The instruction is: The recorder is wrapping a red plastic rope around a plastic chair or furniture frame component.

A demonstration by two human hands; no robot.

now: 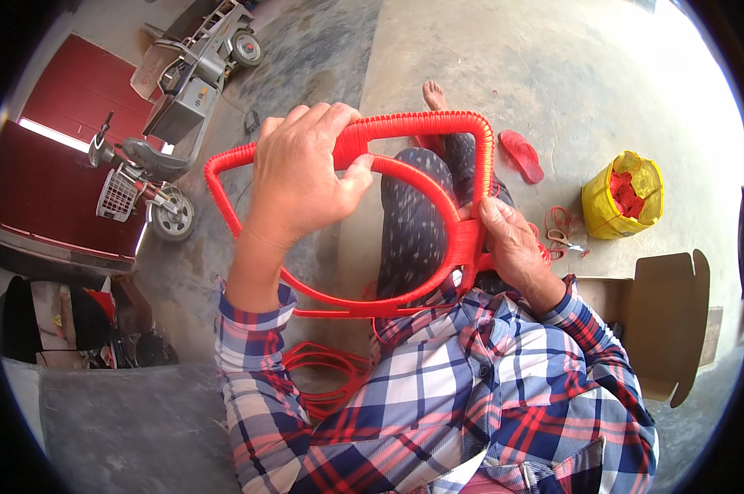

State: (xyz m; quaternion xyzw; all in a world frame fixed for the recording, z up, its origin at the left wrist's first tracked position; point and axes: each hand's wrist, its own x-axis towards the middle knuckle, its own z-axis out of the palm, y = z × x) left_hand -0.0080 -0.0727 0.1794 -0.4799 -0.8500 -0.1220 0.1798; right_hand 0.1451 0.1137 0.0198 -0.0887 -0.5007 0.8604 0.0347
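A red frame with rounded corners [425, 123], wound closely with cord, is held up over my lap. Inside it sits a red oval ring [413, 177], joined to the frame by wrapped bands at the top and the right side. My left hand [302, 177] grips the top edge at the upper band, its fingers over the bar and its thumb against the ring. My right hand [516, 243] is closed at the right side, thumb pressed on the bar just above the wrapped joint. Its fingertips are partly hidden behind the frame. Red cord [545, 239] shows beside this hand.
A coil of red cord [331, 375] lies at my left side. To the right are scissors [563, 241], a yellow bucket [598, 206] holding red material, and an open cardboard box [668, 321]. A red slipper [522, 155] lies ahead. A scooter [145, 177] and a cargo tricycle [195, 86] stand far left.
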